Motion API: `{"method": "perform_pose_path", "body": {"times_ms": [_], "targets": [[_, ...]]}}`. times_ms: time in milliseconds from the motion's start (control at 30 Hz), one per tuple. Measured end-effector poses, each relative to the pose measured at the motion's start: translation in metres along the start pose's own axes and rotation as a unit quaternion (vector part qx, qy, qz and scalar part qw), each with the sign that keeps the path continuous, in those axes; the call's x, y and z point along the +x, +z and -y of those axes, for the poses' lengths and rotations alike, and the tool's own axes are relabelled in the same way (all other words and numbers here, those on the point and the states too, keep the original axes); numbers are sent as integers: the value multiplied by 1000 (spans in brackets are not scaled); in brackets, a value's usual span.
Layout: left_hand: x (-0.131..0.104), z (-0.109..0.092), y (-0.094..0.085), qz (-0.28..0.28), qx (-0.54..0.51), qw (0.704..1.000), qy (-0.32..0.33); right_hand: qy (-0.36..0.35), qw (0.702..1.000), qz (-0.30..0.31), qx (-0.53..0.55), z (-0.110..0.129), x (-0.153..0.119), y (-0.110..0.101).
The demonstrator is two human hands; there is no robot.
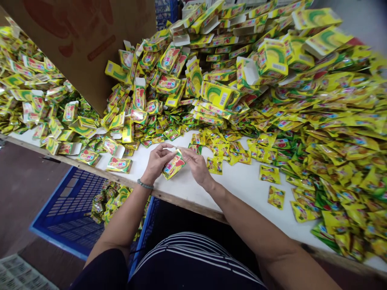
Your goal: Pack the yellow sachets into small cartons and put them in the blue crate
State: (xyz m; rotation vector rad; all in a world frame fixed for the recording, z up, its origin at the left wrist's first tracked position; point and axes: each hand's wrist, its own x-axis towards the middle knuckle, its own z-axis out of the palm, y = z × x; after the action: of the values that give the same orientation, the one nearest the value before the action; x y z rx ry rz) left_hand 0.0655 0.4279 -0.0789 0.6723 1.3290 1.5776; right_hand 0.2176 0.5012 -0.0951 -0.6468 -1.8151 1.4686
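A small yellow and green printed box (173, 165) is held tilted above the white tabletop, near its front edge. My left hand (159, 160) grips it from the left, its thumb along the box and a beaded bracelet on the wrist. At the upper right end of the same box, my right hand (196, 164) has its fingers closed on the edge; the fingertips are partly hidden. Small yellow sachets (215, 165) lie just right of my right hand. Another small box (119, 165) rests on the table left of my left hand.
Piled small boxes (217, 93) stand behind my hands, and a large heap of sachets (341, 161) covers the right side. A big brown carton (81, 44) leans at the back left. Below the table edge stands a blue crate (65, 217) holding packed boxes.
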Motion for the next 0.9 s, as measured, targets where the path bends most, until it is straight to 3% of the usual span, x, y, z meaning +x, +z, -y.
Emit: {"method": "perform_pose_path", "body": {"times_ms": [200, 267, 333, 400, 467, 500, 567, 633, 733, 833, 900], "targets": [[1, 2, 3, -3, 7, 1000, 2, -99, 986, 23, -131, -6, -1, 6], [-4, -5, -5, -14, 35, 999, -4, -114, 981, 49, -152, -11, 4, 2], [-16, -23, -22, -3, 113, 993, -21, -110, 977, 35, -180, -18, 16, -9], [-34, -52, -49, 45, 243, 967, -56, -83, 970, -28, -228, -26, 30, -25], [-53, -84, -76, 114, 369, 914, -125, -47, 953, -74, -291, -34, 43, -42], [-61, -97, -86, 129, 420, 887, -141, -26, 944, -68, -321, -36, 47, -48], [-69, -112, -92, 106, 506, 849, -113, 1, 929, -24, -368, -39, 50, -53], [-64, -105, -79, 49, 557, 828, -42, 4, 920, 26, -391, -37, 46, -51], [-36, -61, -33, -31, 556, 830, 40, -21, 924, 54, -378, -32, 34, -43], [-4, -12, 18, -79, 522, 847, 58, -30, 942, 5, -335, -33, 28, -45], [10, 9, 40, -80, 567, 819, 41, -18, 950, -43, -310, -36, 29, -51]]}}
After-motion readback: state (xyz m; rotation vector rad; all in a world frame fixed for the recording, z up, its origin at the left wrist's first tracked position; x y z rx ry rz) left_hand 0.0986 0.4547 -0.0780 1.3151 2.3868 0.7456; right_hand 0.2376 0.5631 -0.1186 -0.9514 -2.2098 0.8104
